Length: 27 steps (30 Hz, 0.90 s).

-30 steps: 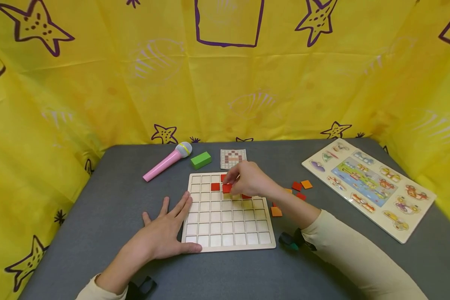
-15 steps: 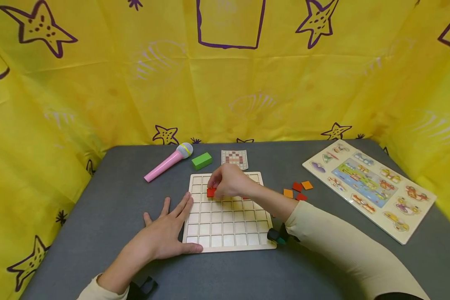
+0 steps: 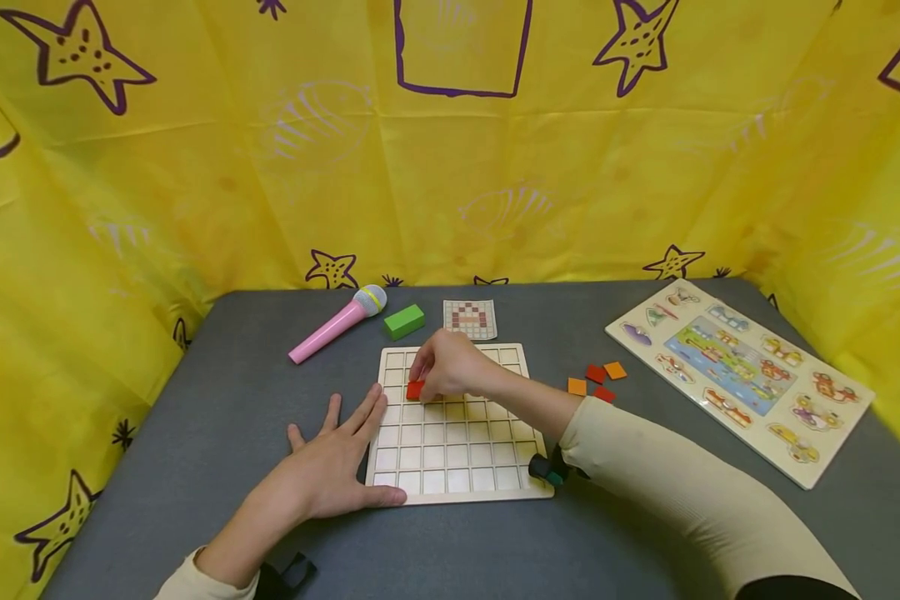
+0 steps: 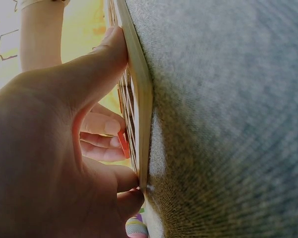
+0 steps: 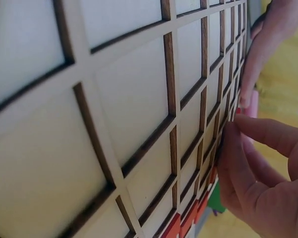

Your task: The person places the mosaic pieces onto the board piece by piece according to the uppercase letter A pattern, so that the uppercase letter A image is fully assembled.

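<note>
In the head view, a wooden grid board [image 3: 456,457] lies on the dark grey table. My left hand [image 3: 330,468] rests along the board's left edge, fingers spread and thumb at the near edge. My right hand [image 3: 453,365] pinches a red square tile [image 3: 416,390] over the upper left cells. The left wrist view shows that tile [image 4: 123,144] tilted against the grid between fingertips. Several red tiles [image 5: 189,217] sit in cells in the right wrist view. From the head, my right hand covers much of the upper rows.
Behind the board lie a pink toy microphone [image 3: 336,325], a green block [image 3: 404,322] and a small pattern card [image 3: 470,319]. Loose orange and red tiles [image 3: 595,374] lie right of the board. A picture puzzle board [image 3: 746,379] occupies the table's right side.
My right hand has carried the red tile leftward across the board and slightly nearer to me. My left hand stays in place.
</note>
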Available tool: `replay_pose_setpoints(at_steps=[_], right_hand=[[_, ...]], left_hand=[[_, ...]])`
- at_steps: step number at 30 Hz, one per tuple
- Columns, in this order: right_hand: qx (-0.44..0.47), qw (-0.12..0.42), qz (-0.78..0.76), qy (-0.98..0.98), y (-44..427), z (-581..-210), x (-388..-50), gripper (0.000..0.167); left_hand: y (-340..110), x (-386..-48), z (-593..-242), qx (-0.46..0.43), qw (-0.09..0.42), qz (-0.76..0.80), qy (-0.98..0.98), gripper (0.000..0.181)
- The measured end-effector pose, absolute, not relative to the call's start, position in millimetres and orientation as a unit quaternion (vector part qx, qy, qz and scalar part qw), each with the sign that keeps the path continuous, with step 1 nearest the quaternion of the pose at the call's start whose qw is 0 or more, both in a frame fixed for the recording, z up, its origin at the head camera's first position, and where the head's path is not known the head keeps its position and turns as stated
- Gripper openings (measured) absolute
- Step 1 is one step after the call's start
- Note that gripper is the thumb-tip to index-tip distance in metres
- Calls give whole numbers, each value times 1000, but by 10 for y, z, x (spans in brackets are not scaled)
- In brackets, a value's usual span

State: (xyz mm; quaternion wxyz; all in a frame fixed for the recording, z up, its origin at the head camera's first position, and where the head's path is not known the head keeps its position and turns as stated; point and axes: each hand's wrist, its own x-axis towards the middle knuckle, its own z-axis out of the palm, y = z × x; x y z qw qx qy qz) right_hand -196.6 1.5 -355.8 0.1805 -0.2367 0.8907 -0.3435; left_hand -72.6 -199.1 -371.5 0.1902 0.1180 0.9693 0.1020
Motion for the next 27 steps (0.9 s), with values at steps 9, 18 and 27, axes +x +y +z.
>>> replay_pose_setpoints(at_steps=[9, 18, 27], right_hand=[[-245, 185, -310, 900, -34, -3553, -1974, 22], [-261, 173, -291, 904, -73, -3567, -1977, 24], [-276, 165, -276, 906, -80, -3568, -1969, 25]], left_hand=[[-1996, -734, -3724, 118, 194, 103, 968, 135], [-1994, -729, -3726, 117, 193, 103, 969, 134], [-1996, -724, -3730, 119, 187, 102, 970, 134]])
